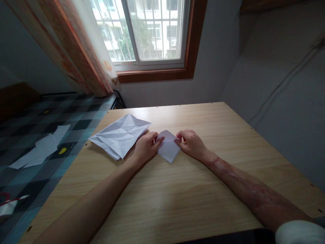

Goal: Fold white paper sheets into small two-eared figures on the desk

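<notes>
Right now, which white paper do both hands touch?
The small folded paper, held by left hand and right hand; the larger creased stack lies left of it, the loose pieces on the checked cloth.

No lettering can be read.
On the lower rail of the window frame (162,62), left of centre near the top of the picture, a short strip of reddish marks (128,63) is too small and blurred to make out. On the checked cover (83,108) at the left, a yellow patch (62,150) sits on a dark square, its design equally unreadable.
</notes>
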`<state>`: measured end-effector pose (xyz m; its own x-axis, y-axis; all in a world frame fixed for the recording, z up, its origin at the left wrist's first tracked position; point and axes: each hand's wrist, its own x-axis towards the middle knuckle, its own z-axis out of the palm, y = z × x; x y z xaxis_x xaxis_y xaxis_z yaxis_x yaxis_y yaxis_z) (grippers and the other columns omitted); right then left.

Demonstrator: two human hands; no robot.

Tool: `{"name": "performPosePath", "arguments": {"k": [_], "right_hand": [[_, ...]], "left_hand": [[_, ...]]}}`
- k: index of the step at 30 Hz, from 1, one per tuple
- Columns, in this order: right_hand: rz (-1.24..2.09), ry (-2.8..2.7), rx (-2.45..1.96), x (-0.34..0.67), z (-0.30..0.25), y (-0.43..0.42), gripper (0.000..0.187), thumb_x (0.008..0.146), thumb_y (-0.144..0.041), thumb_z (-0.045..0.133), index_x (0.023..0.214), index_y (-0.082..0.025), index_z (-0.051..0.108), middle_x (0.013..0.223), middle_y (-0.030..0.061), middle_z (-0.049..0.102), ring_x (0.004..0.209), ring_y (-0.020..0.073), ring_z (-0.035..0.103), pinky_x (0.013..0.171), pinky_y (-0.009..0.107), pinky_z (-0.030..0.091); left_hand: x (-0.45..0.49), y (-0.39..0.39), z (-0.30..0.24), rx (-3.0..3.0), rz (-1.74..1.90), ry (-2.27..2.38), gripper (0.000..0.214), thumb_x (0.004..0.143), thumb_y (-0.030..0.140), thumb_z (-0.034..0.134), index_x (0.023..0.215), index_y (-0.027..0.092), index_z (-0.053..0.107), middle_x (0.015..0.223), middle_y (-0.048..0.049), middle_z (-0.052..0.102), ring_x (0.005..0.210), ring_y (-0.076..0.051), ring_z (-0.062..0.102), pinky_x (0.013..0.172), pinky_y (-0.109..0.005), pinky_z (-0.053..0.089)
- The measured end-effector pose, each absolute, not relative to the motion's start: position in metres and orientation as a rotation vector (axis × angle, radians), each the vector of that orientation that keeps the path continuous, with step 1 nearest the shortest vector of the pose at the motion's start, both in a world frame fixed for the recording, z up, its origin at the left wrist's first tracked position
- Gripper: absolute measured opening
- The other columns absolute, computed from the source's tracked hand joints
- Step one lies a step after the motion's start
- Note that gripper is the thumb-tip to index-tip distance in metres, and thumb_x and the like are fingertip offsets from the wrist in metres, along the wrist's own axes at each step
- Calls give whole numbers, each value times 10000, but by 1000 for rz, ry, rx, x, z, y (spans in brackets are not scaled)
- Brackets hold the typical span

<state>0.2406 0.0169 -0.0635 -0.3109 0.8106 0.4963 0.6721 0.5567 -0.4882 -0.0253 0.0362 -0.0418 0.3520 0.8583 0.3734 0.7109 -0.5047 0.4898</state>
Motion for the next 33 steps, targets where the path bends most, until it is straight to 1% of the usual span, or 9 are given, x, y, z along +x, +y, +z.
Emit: {"name": "performPosePath", "arguments": {"k": [4,7,13,16,19,22,25,28,33], "right_hand": [[255,-2080,-1211,240,-63,15,156,1013,-231,771,982,-241,618,765,-37,675,724,193,619,848,340,437],[262,-2109,-1207,240,-64,15,196,1008,-253,800,977,-246,606,712,-58,646,697,188,619,848,337,440],[347,-2129,-1162,240,-61,14,289,955,-370,891,1003,-248,634,773,-45,714,709,181,642,865,343,463],[365,-2121,-1131,239,-58,12,270,978,-417,860,1043,-243,664,809,-30,734,711,183,639,850,344,463],[376,-2113,-1076,238,-55,9,94,1075,-326,696,1080,-233,694,851,-3,750,759,197,668,866,354,468],[366,-2105,-1055,239,-55,9,127,1075,-202,601,1120,-228,716,889,23,762,859,224,702,895,364,475],[348,-2105,-1058,239,-59,12,178,1034,-136,622,1142,-228,729,888,22,759,854,223,700,898,360,481],[315,-2134,-1039,239,-63,15,144,1036,-140,660,1125,-222,738,896,19,754,804,202,680,886,356,480],[210,-2239,-987,241,-64,18,78,1053,-205,710,1018,-234,773,961,57,742,905,232,676,881,375,497]], "left_hand": [[-25,35,-43,2296,895,1442,277,1000,441,693,857,234,577,740,11,623,629,-169,554,623,-310,372],[-24,33,-43,2317,883,1513,278,983,433,709,843,240,565,720,13,633,620,-178,570,617,-311,364],[-23,32,-42,2437,828,1566,320,998,445,703,793,237,572,695,1,643,612,-188,560,622,-318,338],[-24,32,-43,2468,851,1584,292,1000,425,705,808,237,590,694,1,649,626,-195,569,636,-322,339],[-24,32,-45,2483,863,1609,240,982,380,721,829,239,603,716,1,664,635,-199,580,647,-328,350],[-24,32,-44,2496,879,1573,286,972,435,754,828,236,608,695,9,647,632,-200,589,664,-336,379],[-24,31,-41,2527,899,1433,341,1049,499,668,842,232,624,678,13,644,656,-200,614,739,-356,433],[-24,33,-38,2588,854,1234,339,1134,400,510,881,226,653,809,-11,730,735,-195,655,850,-376,460],[-25,36,-42,2605,812,1214,127,1020,341,697,958,234,669,811,23,701,712,-184,640,858,-378,468]]}}
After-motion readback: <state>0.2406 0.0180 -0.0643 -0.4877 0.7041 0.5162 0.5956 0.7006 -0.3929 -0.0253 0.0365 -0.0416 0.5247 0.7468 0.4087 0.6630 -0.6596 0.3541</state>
